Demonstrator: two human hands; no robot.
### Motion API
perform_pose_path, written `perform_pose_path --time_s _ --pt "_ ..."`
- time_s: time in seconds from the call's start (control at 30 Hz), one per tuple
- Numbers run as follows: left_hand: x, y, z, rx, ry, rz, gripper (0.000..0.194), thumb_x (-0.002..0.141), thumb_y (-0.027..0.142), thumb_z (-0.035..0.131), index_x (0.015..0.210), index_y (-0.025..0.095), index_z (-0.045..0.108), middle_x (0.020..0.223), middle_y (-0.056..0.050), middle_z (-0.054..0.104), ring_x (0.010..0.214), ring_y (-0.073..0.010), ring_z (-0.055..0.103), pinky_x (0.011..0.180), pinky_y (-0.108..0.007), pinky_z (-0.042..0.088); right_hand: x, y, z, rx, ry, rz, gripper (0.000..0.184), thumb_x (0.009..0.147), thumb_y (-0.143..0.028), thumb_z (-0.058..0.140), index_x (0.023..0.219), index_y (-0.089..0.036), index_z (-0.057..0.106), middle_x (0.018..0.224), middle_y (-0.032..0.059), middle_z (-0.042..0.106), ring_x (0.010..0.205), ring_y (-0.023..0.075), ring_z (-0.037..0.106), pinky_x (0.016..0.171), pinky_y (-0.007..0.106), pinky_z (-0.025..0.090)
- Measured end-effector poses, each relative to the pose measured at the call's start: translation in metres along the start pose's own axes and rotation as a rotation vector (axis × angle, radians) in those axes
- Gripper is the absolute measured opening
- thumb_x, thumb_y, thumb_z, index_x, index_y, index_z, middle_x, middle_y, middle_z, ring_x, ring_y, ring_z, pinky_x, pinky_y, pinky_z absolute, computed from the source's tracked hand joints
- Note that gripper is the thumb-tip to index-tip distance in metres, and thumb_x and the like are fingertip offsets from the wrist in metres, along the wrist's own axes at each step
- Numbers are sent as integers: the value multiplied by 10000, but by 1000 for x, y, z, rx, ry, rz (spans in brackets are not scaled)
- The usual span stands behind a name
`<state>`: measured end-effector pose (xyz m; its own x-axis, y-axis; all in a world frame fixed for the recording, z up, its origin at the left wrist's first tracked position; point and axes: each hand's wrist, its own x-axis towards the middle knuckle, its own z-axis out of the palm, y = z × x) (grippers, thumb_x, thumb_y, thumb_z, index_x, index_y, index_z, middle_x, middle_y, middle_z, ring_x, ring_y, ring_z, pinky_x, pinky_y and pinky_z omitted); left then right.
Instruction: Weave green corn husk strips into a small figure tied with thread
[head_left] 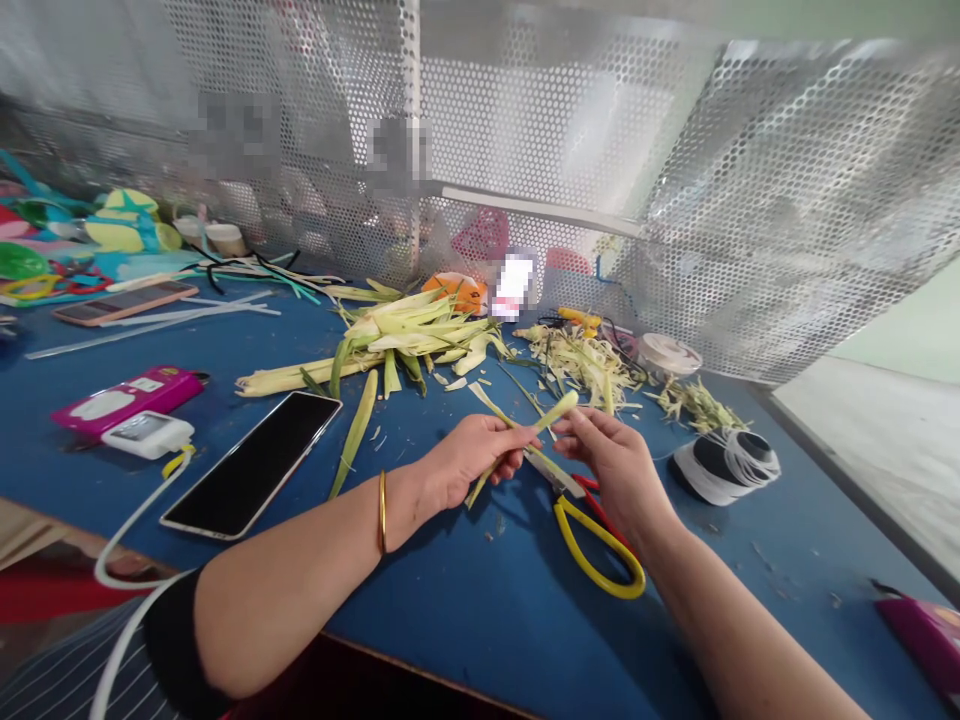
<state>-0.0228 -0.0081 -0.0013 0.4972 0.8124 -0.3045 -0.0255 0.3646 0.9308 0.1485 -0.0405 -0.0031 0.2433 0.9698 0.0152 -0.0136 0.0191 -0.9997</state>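
Observation:
My left hand [484, 455], a gold bangle at its wrist, pinches a pale green corn husk strip [556, 410] between thumb and fingers. The strip slants up to the right, and its narrow tail pokes out below the hand. My right hand [611, 455] is closed at the strip's upper end, thumb and fingertips touching it. Scissors [600, 575] with one yellow and one red handle lie on the blue table beneath my right hand, which partly covers them. Behind my hands lies a heap of corn husks [420, 330], with shredded husk [589, 365] to its right.
A large phone [255, 465] and a magenta packet [127, 400] with a white corded device [148, 433] lie at left. A spool of white cord [724, 466] sits at right. Perforated metal panels [540, 130] close off the back; a lit phone [514, 285] leans there.

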Motion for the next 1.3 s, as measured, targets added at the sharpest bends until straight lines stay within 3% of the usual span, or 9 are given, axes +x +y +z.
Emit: perform_pose_path --time_s 0.13,0.33,0.47,0.57,0.73,0.83,0.93,1.1,1.3 --pt "3 4 -6 -94 22 -4 455 857 544 554 852 109 690 641 -7 582 506 -70 494 486 -211 340 -7 -5 0 -435 -174 -145 379 833 -551 582 758 -185 647 674 26 645 622 152 567 579 254 415" --pt "4 3 -2 -2 116 78 190 773 299 691 787 114 651 600 22 555 482 -61 468 455 -199 312 -19 -3 4 -757 -204 -408 333 916 -373 496 635 -200 530 550 -31 531 534 105 444 549 229 326" --pt "3 0 2 40 165 124 182 784 297 667 726 135 606 587 21 561 488 -75 485 466 -213 328 -21 -2 6 -694 -250 -388 336 918 -373 498 633 -197 532 553 -30 540 541 106 472 563 224 344" --pt "-1 4 1 1 117 90 218 779 332 674 716 139 593 601 22 565 489 -70 478 487 -219 330 -18 -3 5 -589 -270 -289 402 910 -449 503 606 -189 540 562 -17 547 555 116 477 569 236 354" --pt "-6 9 0 20 11 58 351 804 465 630 670 147 562 607 8 576 490 -70 468 500 -230 317 -8 -3 3 -214 -102 -30 421 780 -591 645 695 -179 632 625 0 574 608 139 496 585 261 379" --pt "-6 8 1 103 -46 46 383 773 503 655 653 154 550 577 24 541 479 -69 437 482 -234 291 -6 -3 3 88 -49 63 380 677 -531 773 756 -170 687 568 -24 536 562 118 466 569 256 392" --pt "-6 6 1 165 -62 61 342 737 465 699 662 156 572 542 47 494 472 -65 397 471 -232 259 -6 -3 4 205 -20 78 354 598 -460 843 711 -154 708 525 -21 533 517 105 454 525 251 386" --pt "-5 4 2 210 -50 82 315 753 418 686 623 149 587 522 39 503 468 -61 401 471 -228 268 -3 0 3 193 48 93 382 544 -479 861 666 -155 698 550 -6 576 509 106 492 528 255 417" --pt "-1 5 -2 82 52 97 389 834 482 603 671 129 621 640 -27 626 503 -79 510 492 -224 364 -4 -4 -1 -296 -41 -147 412 795 -590 622 774 -186 694 719 34 672 659 170 592 644 291 447"
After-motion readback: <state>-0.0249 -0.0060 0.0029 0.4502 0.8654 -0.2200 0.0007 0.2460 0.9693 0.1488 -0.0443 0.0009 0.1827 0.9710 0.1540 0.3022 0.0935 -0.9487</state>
